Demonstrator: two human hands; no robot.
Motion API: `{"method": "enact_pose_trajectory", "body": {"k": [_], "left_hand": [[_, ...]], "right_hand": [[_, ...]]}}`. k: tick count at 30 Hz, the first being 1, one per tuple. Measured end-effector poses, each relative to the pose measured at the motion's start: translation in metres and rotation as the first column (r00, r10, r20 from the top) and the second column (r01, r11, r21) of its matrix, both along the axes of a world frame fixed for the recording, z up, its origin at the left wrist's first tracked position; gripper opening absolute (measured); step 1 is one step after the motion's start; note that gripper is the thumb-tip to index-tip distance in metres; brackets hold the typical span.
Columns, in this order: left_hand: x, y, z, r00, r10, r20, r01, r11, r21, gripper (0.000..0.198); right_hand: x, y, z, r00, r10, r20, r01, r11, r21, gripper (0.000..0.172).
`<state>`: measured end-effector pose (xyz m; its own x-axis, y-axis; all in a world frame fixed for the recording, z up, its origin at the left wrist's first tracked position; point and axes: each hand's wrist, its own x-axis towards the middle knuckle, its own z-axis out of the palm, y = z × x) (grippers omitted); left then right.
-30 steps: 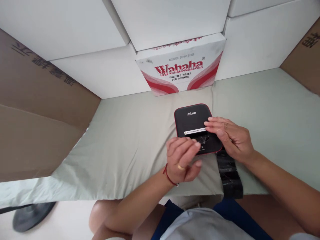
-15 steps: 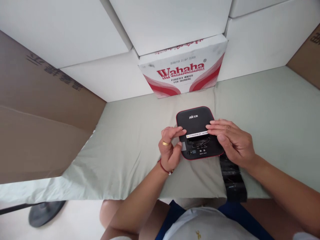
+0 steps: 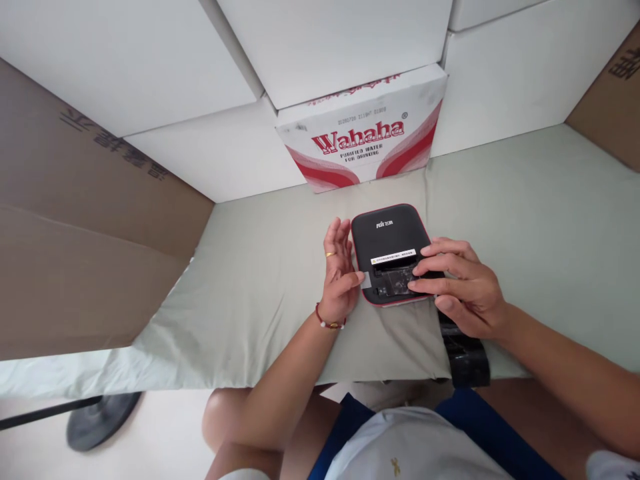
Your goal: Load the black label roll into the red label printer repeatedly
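Observation:
A small black printer-like device (image 3: 393, 233) with a red rim and white lettering lies on the cloth-covered table, in front of me. Across its top runs a white label strip (image 3: 393, 257), with a slot and a glossy dark flap or film (image 3: 395, 281) below it. My left hand (image 3: 341, 267) stands along the device's left edge, fingers stretched out. Its thumb touches a small silver-grey sticker (image 3: 367, 280) at that edge. From the right, my right hand (image 3: 463, 283) rests spread fingertips on the device and the glossy part; its thumb is at the right edge.
A white and red water carton (image 3: 370, 150) stands behind the device against stacked white boxes (image 3: 350, 47). Brown cardboard (image 3: 75, 267) rises at the left, and more (image 3: 607, 110) at the right. Black tape (image 3: 467, 357) covers part of the table's front edge.
My left fingers have come off the device's top and now stand straight beside its left edge. My right fingertips have moved down onto the glossy part, which now looks flatter.

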<state>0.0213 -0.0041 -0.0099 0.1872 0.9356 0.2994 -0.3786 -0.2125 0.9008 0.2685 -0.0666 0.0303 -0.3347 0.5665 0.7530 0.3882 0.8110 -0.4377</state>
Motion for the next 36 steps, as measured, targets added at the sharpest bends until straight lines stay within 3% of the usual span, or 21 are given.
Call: {"method": "enact_pose_trajectory", "body": {"k": [3,6,10,14,19,21,23,24,26,27,29,32,34,36], "left_hand": [[0.002,-0.002,0.003,0.988,-0.139,0.066,0.146,0.983,-0.114,0.107],[0.001,-0.004,0.005,0.977,-0.193,0.094,0.205,0.966,-0.154,0.113],[-0.003,-0.004,0.004,0.978,-0.202,0.043,0.206,0.968,-0.14,0.121],[-0.003,-0.002,0.002,0.98,-0.2,-0.01,0.197,0.971,-0.135,0.123],[0.001,0.002,-0.007,0.977,-0.21,0.022,0.211,0.973,-0.088,0.119],[0.003,0.005,-0.011,0.976,-0.213,0.048,0.216,0.973,-0.083,0.114],[0.006,0.008,-0.013,0.981,-0.175,0.082,0.183,0.977,-0.107,0.106],[0.007,0.01,-0.014,0.986,-0.143,0.091,0.154,0.98,-0.127,0.101],[0.009,0.013,-0.015,0.993,-0.086,0.084,0.099,0.98,-0.171,0.091],[0.009,0.014,-0.015,0.995,-0.068,0.072,0.081,0.979,-0.189,0.087],[0.01,0.017,-0.017,0.998,-0.049,0.05,0.058,0.976,-0.21,0.083],[0.01,0.021,-0.022,0.999,-0.037,0.037,0.044,0.977,-0.21,0.08],[0.01,0.023,-0.025,0.999,-0.035,0.033,0.041,0.98,-0.196,0.079],[0.01,0.025,-0.028,0.999,-0.037,0.028,0.041,0.983,-0.18,0.077]], "right_hand": [[0.0,0.0,0.002,1.0,-0.001,0.013,0.001,1.0,-0.008,0.029],[0.0,-0.001,0.003,0.999,-0.008,0.035,0.008,1.0,0.003,0.026],[0.001,-0.004,0.004,0.991,-0.081,0.105,0.07,0.992,0.109,0.022],[0.003,-0.007,0.002,0.977,-0.15,0.154,0.121,0.975,0.185,0.031],[0.004,-0.005,0.007,0.978,-0.13,0.164,0.09,0.968,0.235,0.024],[0.006,-0.001,0.02,0.987,-0.062,0.147,0.038,0.986,0.16,0.018],[0.007,0.005,0.04,0.989,0.009,0.149,0.004,0.996,-0.086,0.03],[0.006,0.01,0.052,0.983,0.019,0.184,0.025,0.972,-0.233,0.038],[0.0,0.024,0.076,0.926,-0.002,0.377,0.177,0.885,-0.43,0.044],[-0.006,0.033,0.085,0.86,-0.013,0.511,0.279,0.849,-0.449,0.04],[-0.023,0.052,0.098,0.665,-0.011,0.746,0.448,0.805,-0.388,0.029],[-0.055,0.076,0.101,0.417,0.039,0.908,0.597,0.742,-0.305,0.028],[-0.072,0.085,0.097,0.358,0.049,0.932,0.645,0.709,-0.285,0.03],[-0.083,0.089,0.091,0.372,0.035,0.927,0.645,0.708,-0.286,0.032]]}}
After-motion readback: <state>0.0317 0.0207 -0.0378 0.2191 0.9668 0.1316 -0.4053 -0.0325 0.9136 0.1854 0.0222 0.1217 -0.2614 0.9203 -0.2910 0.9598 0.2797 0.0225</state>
